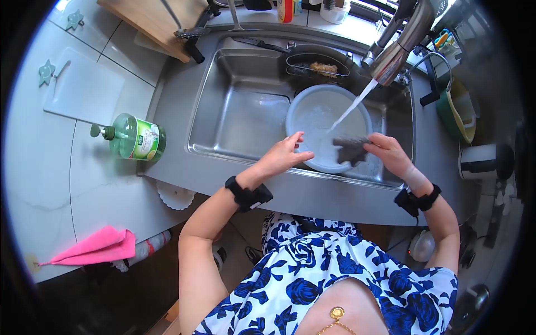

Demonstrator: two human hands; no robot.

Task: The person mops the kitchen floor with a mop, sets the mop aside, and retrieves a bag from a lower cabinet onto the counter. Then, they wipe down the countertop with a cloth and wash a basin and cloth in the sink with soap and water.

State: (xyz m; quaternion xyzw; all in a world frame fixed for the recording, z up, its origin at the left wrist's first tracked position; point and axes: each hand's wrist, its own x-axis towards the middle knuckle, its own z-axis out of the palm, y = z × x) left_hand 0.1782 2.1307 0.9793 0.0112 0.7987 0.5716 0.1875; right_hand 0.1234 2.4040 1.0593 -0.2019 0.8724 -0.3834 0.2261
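Observation:
A dark grey cloth [352, 151] hangs from my right hand [389, 153], pinched between thumb and fingers above the front right of a light blue round basin [292, 114]. The cloth is a little blurred. My left hand [283, 154] is by the basin's front left rim, its fingers apart and nothing in them; whether it touches the rim I cannot tell. A stream of water [355, 103] runs from the faucet [389, 66] into the water in the basin, which stands in the right part of the steel sink [245, 125].
A wire caddy [318, 66] holding a scrubber sits at the sink's back, beside a black-handled knife [260, 43]. Left of the sink stands a green soap bottle [137, 137]. A pink cloth [96, 246] lies on the left counter; a green-yellow container [456, 111] is at right.

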